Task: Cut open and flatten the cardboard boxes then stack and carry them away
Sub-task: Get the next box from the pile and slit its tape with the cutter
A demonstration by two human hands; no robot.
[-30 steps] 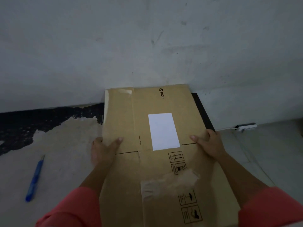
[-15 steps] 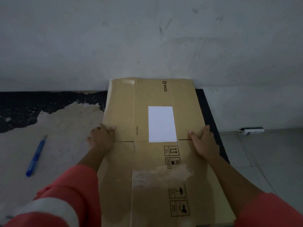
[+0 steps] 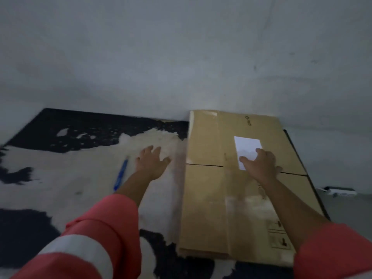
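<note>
One flattened cardboard box (image 3: 211, 198) lies on the floor (image 3: 80, 178), right of centre, with its far edge against the wall (image 3: 181, 57). The right hand (image 3: 259, 164) rests on it, fingers straight and spread, tips on the white label (image 3: 246, 144), gripping nothing. The left hand (image 3: 152, 161), fingers splayed and empty, is over the worn floor just beside a blue pen (image 3: 120, 175); whether it touches the floor is unclear.

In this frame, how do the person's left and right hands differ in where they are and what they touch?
The left hand is off the flattened cardboard, over the patchy floor; the right hand lies on it. The left hand is next to the blue pen-shaped tool; the right hand overlaps the white label. Both are open and grip nothing.
</note>
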